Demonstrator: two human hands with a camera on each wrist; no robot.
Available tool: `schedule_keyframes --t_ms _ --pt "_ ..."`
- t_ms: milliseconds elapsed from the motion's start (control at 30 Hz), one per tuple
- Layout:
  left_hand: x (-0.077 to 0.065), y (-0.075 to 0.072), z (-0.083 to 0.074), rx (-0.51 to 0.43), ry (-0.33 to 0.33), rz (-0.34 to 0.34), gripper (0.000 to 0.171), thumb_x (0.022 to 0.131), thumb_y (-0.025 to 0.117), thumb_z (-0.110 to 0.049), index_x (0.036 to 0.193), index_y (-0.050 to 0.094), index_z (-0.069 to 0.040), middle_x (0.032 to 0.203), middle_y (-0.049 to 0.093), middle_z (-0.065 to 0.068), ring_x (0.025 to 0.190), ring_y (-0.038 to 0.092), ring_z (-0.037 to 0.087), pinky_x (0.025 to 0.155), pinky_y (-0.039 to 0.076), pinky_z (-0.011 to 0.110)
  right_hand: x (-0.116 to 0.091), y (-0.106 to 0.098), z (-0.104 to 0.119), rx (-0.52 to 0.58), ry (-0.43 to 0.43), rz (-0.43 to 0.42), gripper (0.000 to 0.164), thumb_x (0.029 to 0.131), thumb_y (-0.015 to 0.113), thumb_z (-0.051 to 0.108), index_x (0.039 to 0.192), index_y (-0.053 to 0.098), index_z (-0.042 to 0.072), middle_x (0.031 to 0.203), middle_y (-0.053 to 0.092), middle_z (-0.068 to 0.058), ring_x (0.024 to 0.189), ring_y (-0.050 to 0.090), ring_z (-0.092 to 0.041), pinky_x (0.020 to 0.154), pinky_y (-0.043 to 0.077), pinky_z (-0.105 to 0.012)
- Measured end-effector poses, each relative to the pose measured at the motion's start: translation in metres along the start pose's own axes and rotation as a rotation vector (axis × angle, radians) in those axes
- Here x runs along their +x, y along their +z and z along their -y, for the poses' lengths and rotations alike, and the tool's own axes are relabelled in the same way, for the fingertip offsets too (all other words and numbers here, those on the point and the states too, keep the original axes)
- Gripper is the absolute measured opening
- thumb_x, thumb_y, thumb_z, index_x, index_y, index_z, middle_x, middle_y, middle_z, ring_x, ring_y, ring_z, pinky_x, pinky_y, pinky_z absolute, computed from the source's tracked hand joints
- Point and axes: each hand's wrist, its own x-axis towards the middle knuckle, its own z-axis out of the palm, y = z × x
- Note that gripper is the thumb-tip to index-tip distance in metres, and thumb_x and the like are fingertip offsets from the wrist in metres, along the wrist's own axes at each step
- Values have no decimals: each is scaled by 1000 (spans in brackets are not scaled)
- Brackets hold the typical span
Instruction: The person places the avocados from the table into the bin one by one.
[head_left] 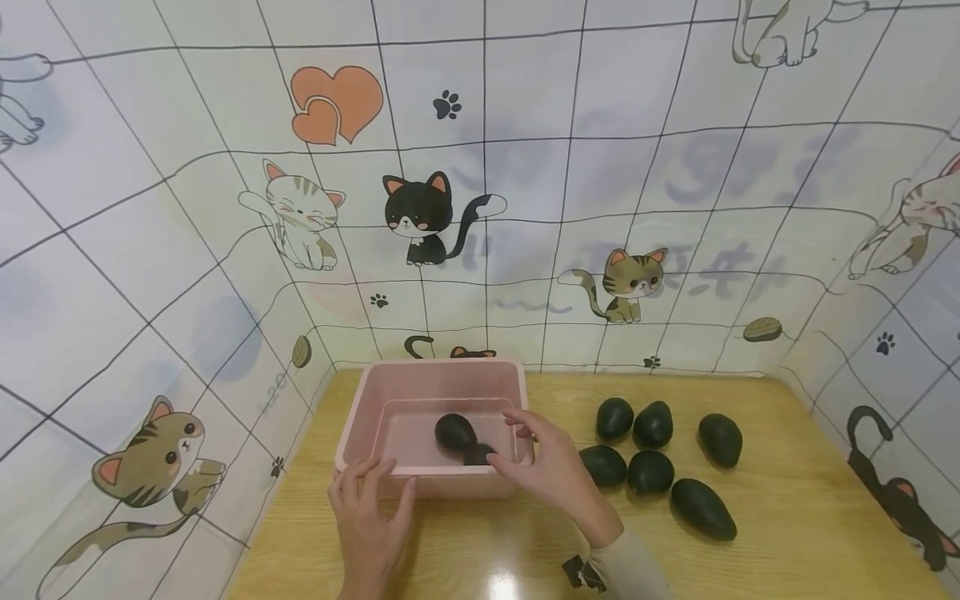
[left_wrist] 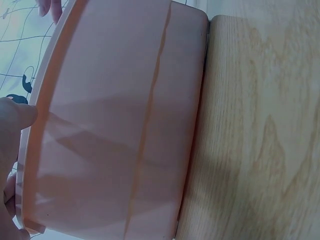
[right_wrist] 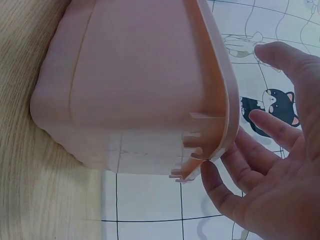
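A pink plastic bin (head_left: pixel 435 483) stands on the wooden table. Inside it lie two dark green avocados, one in plain sight (head_left: pixel 454 432) and another avocado (head_left: pixel 478 454) partly hidden by the front rim. My left hand (head_left: pixel 367 517) rests at the bin's front left corner, fingertips on the rim and thumb spread along the front. Over the front right corner is my right hand (head_left: pixel 551 462), thumb and fingers spread apart with nothing between them. In the right wrist view, some fingertips of the right hand (right_wrist: pixel 280 175) touch the bin's rim (right_wrist: pixel 231 100).
To the right of the bin several loose avocados (head_left: pixel 650 473) lie on the table (head_left: pixel 795 500). One avocado (head_left: pixel 720 440) sits apart, farther right. A cat-printed covering (head_left: pixel 525 183) rises behind the table and along both sides. A small black object (head_left: pixel 582 573) shows beside the right sleeve.
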Motion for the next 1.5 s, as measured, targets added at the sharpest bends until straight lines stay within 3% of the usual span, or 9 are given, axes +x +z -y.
schedule_keyframes --t_ms 233,367,600,867,1000,1133,1267,1500 --pt "0 1 1 8 0 1 42 76 91 -20 113 75 -10 120 65 19 116 48 39 109 33 65 -3 0 -3 12 -8 -15 61 81 92 35 137 70 22 122 76 8 111 69 -16 93 56 -39" --pt "0 1 0 8 -2 0 42 76 91 -21 113 75 -11 120 65 19 116 48 39 111 33 66 -5 0 -7 49 -6 -32 59 81 92 33 136 71 24 119 76 9 112 70 -18 95 56 -39" --pt "1 0 0 4 16 -10 41 77 89 -22 114 74 -9 120 64 19 115 48 39 112 33 72 -10 2 -14 102 -44 -90 57 82 91 25 135 70 21 124 77 0 115 71 -23 100 57 -52" --pt "-1 -1 2 8 -37 52 41 81 88 -24 115 73 -7 122 62 22 117 47 41 118 27 75 -12 1 -23 138 -73 -136 56 84 91 20 135 70 13 133 75 -3 120 71 -22 99 59 -49" --pt "0 0 3 4 -22 39 40 80 88 -23 115 73 -7 122 63 21 117 47 41 119 26 75 -15 -1 -29 137 -58 -154 53 85 90 20 134 71 16 132 76 -1 119 71 -22 97 59 -42" --pt "0 1 2 7 12 9 39 80 87 -22 114 74 -8 120 64 21 116 48 41 116 29 71 -19 -3 -35 149 -41 -162 52 86 88 17 135 70 15 129 76 0 118 70 -23 96 58 -44" --pt "0 1 2 7 3 16 39 81 87 -23 115 74 -8 121 63 21 117 48 42 116 29 71 -21 -5 -39 163 -37 -169 50 86 88 18 134 71 15 127 77 3 116 70 -25 95 58 -47" --pt "0 3 3 -7 27 -11 41 77 89 -21 113 75 -7 122 64 18 117 49 40 117 29 70 -23 -7 -44 153 -50 -179 48 86 89 20 131 72 16 127 77 -2 113 71 -29 93 59 -45"
